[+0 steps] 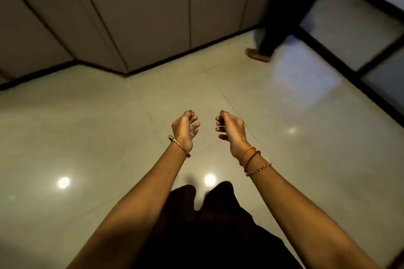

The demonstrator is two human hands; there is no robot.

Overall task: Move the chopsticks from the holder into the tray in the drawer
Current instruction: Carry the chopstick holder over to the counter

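Two bare hands, left hand and right hand, raised empty, fingers loosely curled, over the tiled floor; cabinets at twelve o'clock; chopsticks, holder, drawer unseen, likely mid-approach.

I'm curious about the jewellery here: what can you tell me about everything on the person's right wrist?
The right wrist carries three thin bands side by side: an orange twisted thread nearest the hand, a dark plain band in the middle, and a beaded or braided brownish bracelet furthest up the forearm. All sit snug and slightly slanted across the arm. The right hand beyond them is loosely curled, empty, held above the glossy tiled floor.
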